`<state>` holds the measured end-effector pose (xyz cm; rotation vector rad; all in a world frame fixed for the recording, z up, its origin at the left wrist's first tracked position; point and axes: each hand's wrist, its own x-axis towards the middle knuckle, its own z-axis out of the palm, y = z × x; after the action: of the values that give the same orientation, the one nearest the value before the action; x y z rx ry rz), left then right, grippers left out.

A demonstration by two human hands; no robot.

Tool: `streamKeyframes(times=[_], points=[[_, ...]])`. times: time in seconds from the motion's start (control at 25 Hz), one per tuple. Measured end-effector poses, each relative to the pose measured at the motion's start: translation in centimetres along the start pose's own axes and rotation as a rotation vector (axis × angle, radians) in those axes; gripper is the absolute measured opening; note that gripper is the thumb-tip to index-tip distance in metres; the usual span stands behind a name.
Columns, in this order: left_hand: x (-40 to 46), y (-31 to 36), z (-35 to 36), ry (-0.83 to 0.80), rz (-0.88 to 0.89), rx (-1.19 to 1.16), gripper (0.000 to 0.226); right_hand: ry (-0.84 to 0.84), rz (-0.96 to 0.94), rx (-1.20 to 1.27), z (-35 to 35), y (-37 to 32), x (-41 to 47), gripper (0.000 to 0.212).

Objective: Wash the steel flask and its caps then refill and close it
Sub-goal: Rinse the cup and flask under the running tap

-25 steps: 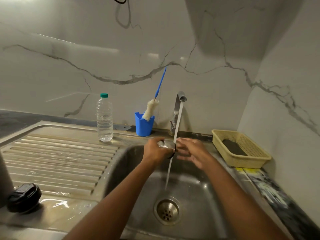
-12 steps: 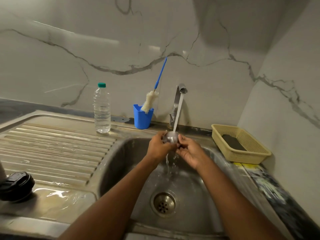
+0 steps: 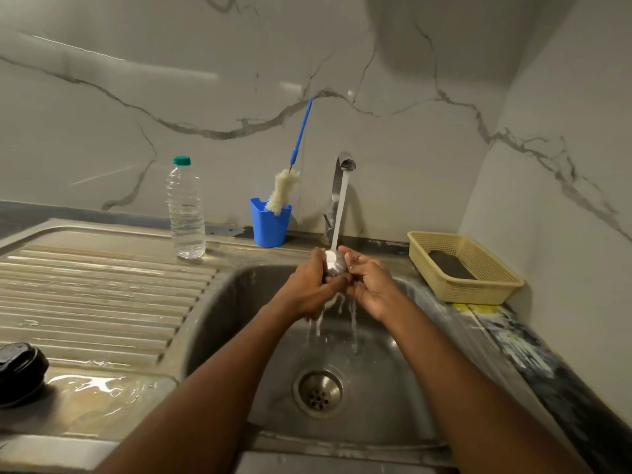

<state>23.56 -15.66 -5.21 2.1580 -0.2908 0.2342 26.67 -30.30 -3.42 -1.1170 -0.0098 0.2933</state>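
Note:
Over the sink basin point(image 3: 403, 388) I hold a small steel cap point(image 3: 334, 263) under the running tap point(image 3: 344, 163). My left hand point(image 3: 309, 285) grips the cap from the left, its fingers curled round it. From the right, my right hand point(image 3: 369, 283) holds the cap with thumb and fingertips. Water strikes the cap's top and pours off below both hands. A black cap point(image 3: 18, 371) lies on the wet draining board at the far left. The flask body is not in view.
A clear water bottle point(image 3: 185, 210) with a green top stands at the back of the draining board point(image 3: 102, 285). A blue cup point(image 3: 271, 222) holds a blue-handled bottle brush point(image 3: 290, 172). A yellow basket point(image 3: 472, 271) with a dark sponge sits right of the sink.
The cap has come directly under the stream, and water now spills off my hands. Both hands closed in tighter round it. The view shifted slightly, so the flask body left the frame.

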Motion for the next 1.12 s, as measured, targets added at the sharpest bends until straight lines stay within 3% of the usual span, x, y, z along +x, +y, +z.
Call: streamKeyframes(times=[0.16, 0.24, 0.32, 0.48, 0.6, 0.68, 0.84, 0.96, 1.04, 1.12], points=[[0.3, -0.5, -0.2, 0.068, -0.084, 0.021, 0.045, 0.027, -0.043, -0.017, 0.1, 0.1, 0.2, 0.031], [0.3, -0.4, -0.1, 0.090, -0.013, 0.013, 0.053, 0.047, -0.048, -0.074, 0.6, 0.2, 0.1, 0.027], [0.3, -0.5, 0.4, 0.069, 0.102, 0.151, 0.063, 0.058, -0.063, -0.241, 1.1, 0.5, -0.1, 0.023], [0.6, -0.8, 0.4, -0.017, 0.152, 0.284, 0.036, 0.063, -0.087, -0.297, 1.3, 1.0, -0.2, 0.020], [0.5, -0.4, -0.1, -0.042, 0.117, 0.097, 0.023, 0.036, -0.058, -0.098, 1.0, 0.6, -0.2, 0.030], [0.5, -0.3, -0.1, 0.006, 0.087, -0.044, 0.027, -0.001, -0.052, -0.050, 0.9, 0.2, -0.3, 0.033], [0.3, -0.1, 0.1, 0.058, -0.114, -0.328, 0.038, -0.105, -0.104, -0.153, 1.0, 0.0, -0.5, 0.036], [0.5, 0.1, -0.2, 0.109, -0.226, -0.436, 0.048, -0.194, -0.136, -0.223, 0.9, -0.1, -0.5, 0.052], [0.7, 0.0, -0.2, 0.066, -0.266, -0.516, 0.060, -0.141, -0.184, -0.319, 0.9, -0.2, -0.4, 0.050], [0.7, 0.2, 0.7, 0.010, -0.266, -0.599, 0.064, 0.039, -0.292, -0.491, 0.9, -0.2, -0.3, 0.034]])
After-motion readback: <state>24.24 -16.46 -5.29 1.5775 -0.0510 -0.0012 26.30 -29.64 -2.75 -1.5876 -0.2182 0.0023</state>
